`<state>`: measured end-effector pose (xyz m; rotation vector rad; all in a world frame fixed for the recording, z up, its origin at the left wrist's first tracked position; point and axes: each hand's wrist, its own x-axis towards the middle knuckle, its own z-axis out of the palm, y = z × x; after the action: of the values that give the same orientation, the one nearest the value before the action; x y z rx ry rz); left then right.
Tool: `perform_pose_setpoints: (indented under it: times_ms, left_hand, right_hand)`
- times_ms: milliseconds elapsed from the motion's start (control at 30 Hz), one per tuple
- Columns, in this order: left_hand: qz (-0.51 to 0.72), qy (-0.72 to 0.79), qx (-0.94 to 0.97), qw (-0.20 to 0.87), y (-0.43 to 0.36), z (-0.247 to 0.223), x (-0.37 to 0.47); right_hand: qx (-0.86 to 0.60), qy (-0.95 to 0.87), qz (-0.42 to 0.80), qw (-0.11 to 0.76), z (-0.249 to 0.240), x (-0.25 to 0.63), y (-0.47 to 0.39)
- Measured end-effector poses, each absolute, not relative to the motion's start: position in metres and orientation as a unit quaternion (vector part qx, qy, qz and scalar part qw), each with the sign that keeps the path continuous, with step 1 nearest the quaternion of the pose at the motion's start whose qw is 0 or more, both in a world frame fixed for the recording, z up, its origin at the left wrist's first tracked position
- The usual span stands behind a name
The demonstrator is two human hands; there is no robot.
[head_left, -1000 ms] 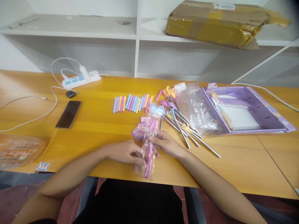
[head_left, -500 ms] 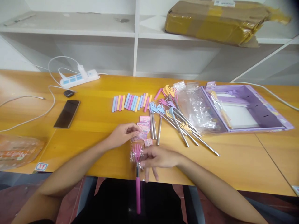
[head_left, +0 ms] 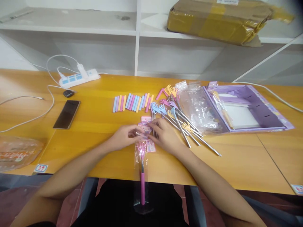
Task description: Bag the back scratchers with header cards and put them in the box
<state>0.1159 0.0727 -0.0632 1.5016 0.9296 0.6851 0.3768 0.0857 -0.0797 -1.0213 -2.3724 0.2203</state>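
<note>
A pink back scratcher (head_left: 142, 187) with a metal rod lies inside a clear plastic bag (head_left: 138, 201), its handle hanging over the table's front edge. My left hand (head_left: 125, 137) pinches the upper end of the bag from the left. Facing it, my right hand (head_left: 163, 134) has its fingertips closed at the bag's top on the right. Pink printed cards (head_left: 151, 146) lie around and beneath the fingertips. Behind my right hand are several back scratchers without handles (head_left: 187, 127), with blue, yellow, pink and purple claw heads. Coloured handle tubes (head_left: 133, 102) lie in a row beyond the cards.
Clear bags (head_left: 199, 107) lie against an open purple box (head_left: 258, 108) on the right. A phone (head_left: 66, 114), a power strip (head_left: 80, 78) and white cables are on the left. An orange plastic package (head_left: 20, 154) lies at the near left. A taped carton (head_left: 220, 22) sits on the shelf.
My right hand has moved up from beside the claw to the bag's top, next to my left hand. The bagged back scratcher has shifted slightly up and right.
</note>
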Motion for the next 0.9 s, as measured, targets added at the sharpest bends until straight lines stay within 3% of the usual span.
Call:
perform_pose_setpoints:
  times_ms: [167,367,667,767,900]
  left_hand:
    - [0.324,0.438,0.649,0.531,0.076,-0.064,0.113]
    - [0.354,0.446,0.621,0.539,0.075,-0.070,0.115]
    - [0.372,0.432,0.618,0.542,0.072,-0.075,0.116]
    - [0.361,0.428,0.630,0.539,0.071,-0.075,0.118]
    - [0.359,0.409,0.626,0.559,0.069,-0.073,0.122]
  right_hand:
    - [-0.401,-0.877,0.077,0.253,-0.087,0.373,0.088]
    - [-0.407,-0.849,0.148,0.304,-0.081,0.377,0.090]
    - [-0.425,-0.631,0.381,0.525,-0.084,0.376,0.086]
    - [-0.387,-0.612,0.448,0.525,-0.083,0.371,0.079]
    - [-0.371,-0.659,0.427,0.496,-0.082,0.367,0.075]
